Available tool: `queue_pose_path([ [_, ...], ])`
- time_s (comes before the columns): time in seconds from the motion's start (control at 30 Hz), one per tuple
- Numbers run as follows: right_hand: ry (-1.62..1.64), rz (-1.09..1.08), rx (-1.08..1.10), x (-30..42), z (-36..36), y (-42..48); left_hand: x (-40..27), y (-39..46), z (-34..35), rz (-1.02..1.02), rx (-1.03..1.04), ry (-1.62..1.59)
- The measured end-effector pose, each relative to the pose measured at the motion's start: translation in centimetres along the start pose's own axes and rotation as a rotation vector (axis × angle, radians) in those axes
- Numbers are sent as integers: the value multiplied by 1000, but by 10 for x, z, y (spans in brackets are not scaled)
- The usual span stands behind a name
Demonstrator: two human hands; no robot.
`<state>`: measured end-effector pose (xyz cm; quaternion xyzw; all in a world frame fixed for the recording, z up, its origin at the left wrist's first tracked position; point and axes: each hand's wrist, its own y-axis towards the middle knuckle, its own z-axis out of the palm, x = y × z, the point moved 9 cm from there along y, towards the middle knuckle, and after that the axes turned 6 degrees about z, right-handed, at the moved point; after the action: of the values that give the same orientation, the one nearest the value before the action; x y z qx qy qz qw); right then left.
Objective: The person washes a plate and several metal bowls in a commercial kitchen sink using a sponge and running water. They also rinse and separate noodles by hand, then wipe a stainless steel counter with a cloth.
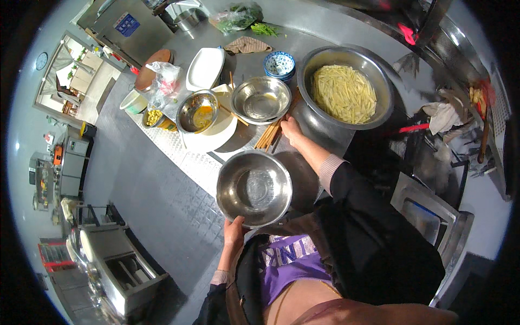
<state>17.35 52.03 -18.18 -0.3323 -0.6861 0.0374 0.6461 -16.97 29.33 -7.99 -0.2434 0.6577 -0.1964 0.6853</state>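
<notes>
My left hand (234,232) grips the near rim of an empty stainless steel bowl (255,189), held in front of my body, its thumb over the edge. Out over the counter, my right hand (291,129) is at a bundle of wooden chopsticks (268,136); its fingertips are partly hidden, so I cannot tell whether they grip anything. Just beyond it stands another steel bowl (261,99). To its right, a large steel basin (302,87) holds pale yellow-green cut strips (344,94).
Left of the chopsticks, a steel bowl with orange-yellow residue (203,115) sits over a white container (221,136). Behind are a white tray (206,69), stacked blue-patterned bowls (279,65), a brown cloth (248,44) and bagged greens (237,18). A stove area (434,138) lies right.
</notes>
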Motion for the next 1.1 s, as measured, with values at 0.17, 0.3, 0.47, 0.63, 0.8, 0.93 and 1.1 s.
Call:
queue_pose_path([
  [0.17,32,-397,7,15,-44,-68,3,24,42,-71,154,60],
  [0.3,-496,-975,-456,113,-137,-171,20,49,72,-105,279,16],
  [0.47,-835,-577,-396,92,-196,-123,31,86,103,-5,311,-131],
  [0.63,-965,-712,-399,83,-169,-135,12,97,94,27,193,-144],
  [0.8,-984,-741,-422,73,-154,-151,42,113,81,-124,186,-265],
  [0.93,-998,-807,-348,66,-143,-165,28,105,74,237,303,-93],
  [1.1,-971,-813,-269,56,-132,-196,20,79,75,-134,270,-349],
])
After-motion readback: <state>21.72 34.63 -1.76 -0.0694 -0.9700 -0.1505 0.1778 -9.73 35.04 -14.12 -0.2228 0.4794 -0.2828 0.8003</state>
